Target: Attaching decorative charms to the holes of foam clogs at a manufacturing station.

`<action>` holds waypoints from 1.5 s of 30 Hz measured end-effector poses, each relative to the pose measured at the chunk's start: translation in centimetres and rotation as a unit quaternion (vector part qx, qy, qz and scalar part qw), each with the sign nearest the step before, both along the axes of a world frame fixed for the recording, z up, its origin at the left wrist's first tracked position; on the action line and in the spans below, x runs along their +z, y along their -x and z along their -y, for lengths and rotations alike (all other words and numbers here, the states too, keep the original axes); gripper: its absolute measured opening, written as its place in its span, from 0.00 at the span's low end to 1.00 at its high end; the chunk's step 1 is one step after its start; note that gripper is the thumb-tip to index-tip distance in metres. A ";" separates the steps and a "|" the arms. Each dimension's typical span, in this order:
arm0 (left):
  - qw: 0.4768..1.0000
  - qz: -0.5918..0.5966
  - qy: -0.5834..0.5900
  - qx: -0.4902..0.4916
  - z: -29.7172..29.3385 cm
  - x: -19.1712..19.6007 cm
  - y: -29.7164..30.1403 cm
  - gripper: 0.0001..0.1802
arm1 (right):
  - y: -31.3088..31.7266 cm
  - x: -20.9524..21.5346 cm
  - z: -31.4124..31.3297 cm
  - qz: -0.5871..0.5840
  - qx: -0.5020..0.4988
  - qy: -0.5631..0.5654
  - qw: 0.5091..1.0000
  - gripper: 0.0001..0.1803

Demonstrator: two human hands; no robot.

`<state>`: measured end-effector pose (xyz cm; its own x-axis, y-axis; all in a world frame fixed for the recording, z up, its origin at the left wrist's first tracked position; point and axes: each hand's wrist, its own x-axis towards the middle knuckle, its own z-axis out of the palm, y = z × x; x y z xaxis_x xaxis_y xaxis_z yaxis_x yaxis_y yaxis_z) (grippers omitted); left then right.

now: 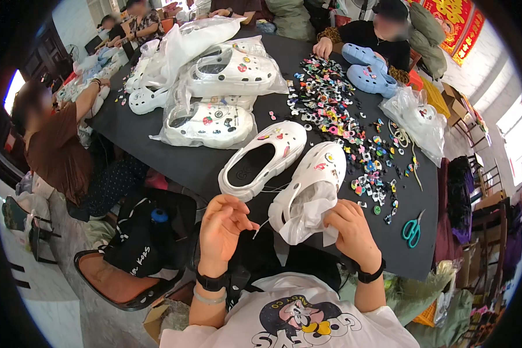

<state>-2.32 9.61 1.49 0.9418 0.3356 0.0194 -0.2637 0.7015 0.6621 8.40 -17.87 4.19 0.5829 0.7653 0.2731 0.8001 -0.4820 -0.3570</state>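
Two white clogs with colourful charms lie side by side at the table's near edge. The left clog (263,159) has its dark insole showing, while crumpled white wrapping (311,210) fills the opening of the right clog (321,164). My right hand (354,229) is closed on the wrapping's right edge beside the heel. In front of the left clog, my left hand (223,227) is raised with curled fingers, its fingertips at a thin white cord (261,228) that runs toward the right clog; the fingertips appear closed on it.
Beyond the clogs spreads a pile of loose shoe charms (330,110). Bagged white clogs (214,122) stack at the left, blue clogs (370,78) stand at the back. Teal scissors (412,232) lie near the right edge. Co-workers sit around the black table (185,168); a chair (116,284) stands left.
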 end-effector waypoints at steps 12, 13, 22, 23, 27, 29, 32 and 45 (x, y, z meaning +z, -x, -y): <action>0.972 -0.082 0.218 -0.008 1.8 -4.1 -1.4 0.16 | 0.2 -0.5 -0.3 -0.036 0.008 -0.068 0.997 0.32; 0.973 -0.082 0.217 -0.008 1.9 -4.1 -1.7 0.16 | 0.3 -0.5 -0.3 -0.035 0.008 -0.069 0.997 0.32; 0.980 -0.157 0.123 -0.027 1.8 -5.1 -3.4 0.18 | -0.4 -0.1 4.8 -0.020 -0.130 -0.161 0.978 0.34; 0.980 -0.150 0.128 -0.023 2.2 -5.1 -4.0 0.18 | -0.6 -0.3 6.6 -0.010 -0.162 -0.161 0.974 0.34; 0.976 -0.178 0.122 -0.007 2.8 -5.1 -5.2 0.17 | -0.8 -0.9 13.6 -0.005 -0.254 -0.161 0.954 0.27; 0.979 -0.170 0.110 -0.038 2.6 -5.6 -4.8 0.16 | -1.1 -1.9 17.5 0.021 -0.309 -0.099 0.946 0.24; 0.979 -0.160 0.125 -0.020 3.0 -5.5 -4.3 0.11 | -1.3 -4.7 22.5 0.007 -0.399 -0.020 0.917 0.23; 0.992 -0.025 -0.060 0.111 1.4 -5.5 -1.4 0.14 | -3.9 -8.2 26.1 -0.042 -0.557 0.097 0.823 0.33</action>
